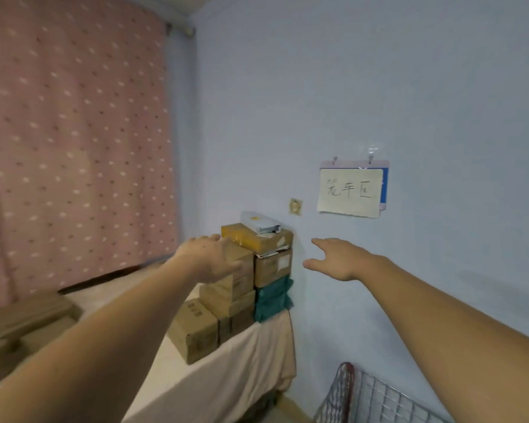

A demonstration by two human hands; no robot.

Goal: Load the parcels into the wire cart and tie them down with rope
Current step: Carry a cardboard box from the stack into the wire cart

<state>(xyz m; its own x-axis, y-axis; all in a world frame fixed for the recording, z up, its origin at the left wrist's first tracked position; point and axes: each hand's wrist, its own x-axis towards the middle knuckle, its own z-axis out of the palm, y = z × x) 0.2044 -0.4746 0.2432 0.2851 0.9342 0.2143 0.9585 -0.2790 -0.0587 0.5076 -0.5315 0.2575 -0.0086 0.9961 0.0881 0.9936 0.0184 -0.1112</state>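
Hanging at far left, a pink dotted curtain (74, 141) covers the wall above a bed draped in a pale sheet (226, 370). Stacked at the bed's corner against the blue wall are the parcels (242, 288): brown cartons, a teal-wrapped one and a white packet on top. The left hand (214, 261) lies spread against the stack's upper left cartons, grasping nothing. The right hand (339, 257), fingers splayed and empty, hovers just right of the stack. A handwritten sign (350, 192) hangs beyond it. The wire cart (376, 398) shows at lower right, below the right forearm.
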